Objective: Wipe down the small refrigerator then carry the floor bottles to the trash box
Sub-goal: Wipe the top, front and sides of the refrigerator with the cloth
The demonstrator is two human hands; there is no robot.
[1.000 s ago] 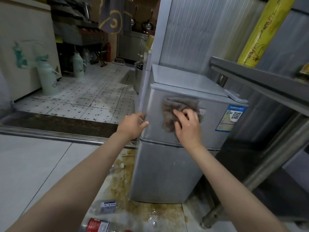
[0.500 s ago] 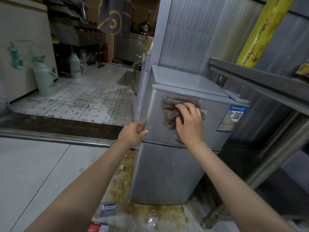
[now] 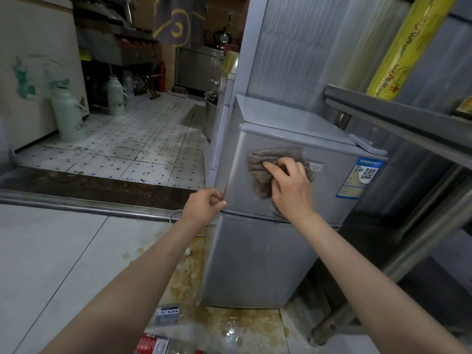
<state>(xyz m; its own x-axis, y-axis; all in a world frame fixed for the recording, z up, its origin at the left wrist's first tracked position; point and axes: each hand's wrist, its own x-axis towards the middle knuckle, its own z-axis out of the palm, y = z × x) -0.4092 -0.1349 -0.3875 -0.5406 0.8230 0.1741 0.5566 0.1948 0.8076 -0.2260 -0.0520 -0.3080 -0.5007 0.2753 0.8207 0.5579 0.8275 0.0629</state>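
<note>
Right hand (image 3: 291,190) presses a grey cloth (image 3: 265,172) flat against the upper door of the fridge (image 3: 255,259), fingers curled into the fabric and gripping it. Left hand (image 3: 204,206) is curled round the door's left edge at the seam between the two doors. Two bottles (image 3: 166,312) lie on the stained, wet floor (image 3: 51,251) just in front of the fridge, one clear, one red-labelled (image 3: 158,346).

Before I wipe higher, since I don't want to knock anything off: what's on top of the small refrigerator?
The small refrigerator has a bare grey top, apart from a pale flat piece at its front right corner. The metal shelf hides the back right part.
</note>
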